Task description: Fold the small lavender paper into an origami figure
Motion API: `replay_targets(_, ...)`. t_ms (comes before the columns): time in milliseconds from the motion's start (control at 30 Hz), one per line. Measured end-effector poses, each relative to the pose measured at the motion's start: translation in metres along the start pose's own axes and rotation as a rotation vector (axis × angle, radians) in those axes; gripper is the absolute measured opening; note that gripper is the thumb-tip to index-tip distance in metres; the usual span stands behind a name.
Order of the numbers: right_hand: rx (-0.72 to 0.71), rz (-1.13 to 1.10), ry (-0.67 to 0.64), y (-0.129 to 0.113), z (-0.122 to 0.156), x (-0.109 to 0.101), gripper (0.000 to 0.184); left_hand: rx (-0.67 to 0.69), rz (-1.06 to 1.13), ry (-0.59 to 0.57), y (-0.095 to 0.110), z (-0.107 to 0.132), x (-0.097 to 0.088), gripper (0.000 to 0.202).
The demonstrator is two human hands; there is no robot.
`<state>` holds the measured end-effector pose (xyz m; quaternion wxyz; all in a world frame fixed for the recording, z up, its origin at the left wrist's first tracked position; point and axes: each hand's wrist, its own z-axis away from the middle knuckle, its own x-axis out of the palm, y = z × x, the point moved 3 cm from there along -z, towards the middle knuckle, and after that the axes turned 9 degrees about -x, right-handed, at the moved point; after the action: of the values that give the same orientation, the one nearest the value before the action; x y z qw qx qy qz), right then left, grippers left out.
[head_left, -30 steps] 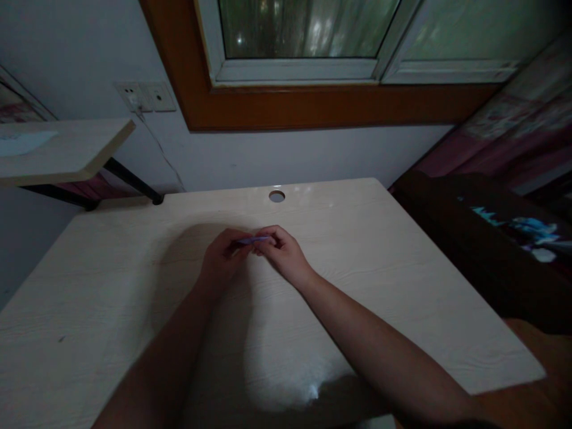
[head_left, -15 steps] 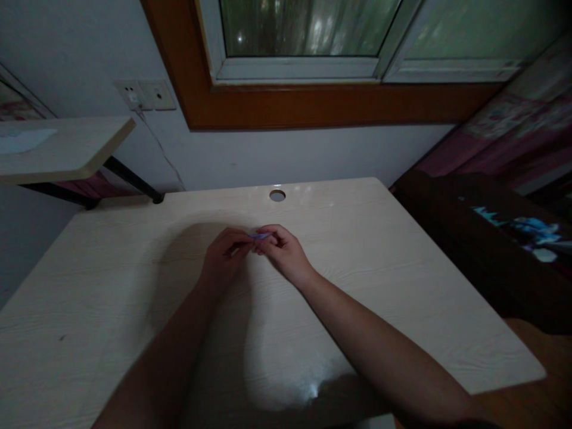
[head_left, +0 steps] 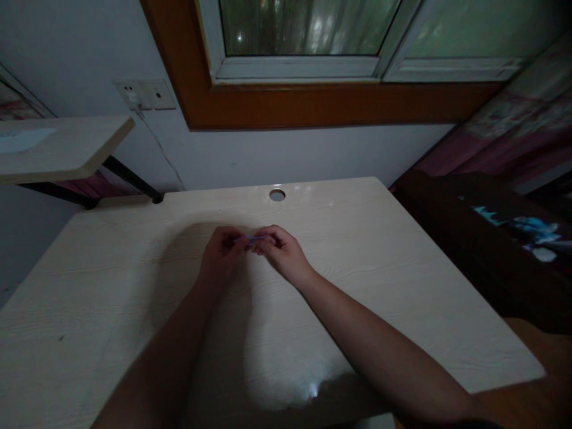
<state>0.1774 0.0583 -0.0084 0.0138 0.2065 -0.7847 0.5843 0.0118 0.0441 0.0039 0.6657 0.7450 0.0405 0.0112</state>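
Observation:
A small, thin purple piece spans the gap between my two hands, low over the pale wood-grain desk. Its kind is too small to make out, and both its ends are covered by fingers. My left hand pinches its left end between thumb and fingers. On the other end, my right hand is closed with thumb and fingertips pressed together. The fingertips of the two hands are very near each other.
Behind the hands the desk has a round cable hole. A raised shelf on black legs stands at the back left, near a wall socket with a plugged-in cable. A wood-framed window is ahead. Dark furniture lies right of the desk.
My left hand has shifted slightly left and its fingers have changed their grip. The purple piece now looks flatter and thinner between the hands. My right hand has hardly moved.

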Motion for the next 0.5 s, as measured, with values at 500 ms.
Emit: replay_targets(500, -0.033, 0.088, 0.022, -0.0009, 0.0008, -0.0015, 0.029, -0.177, 0.001, -0.132, -0.0005, -0.0035, 0.0029, 0.029)
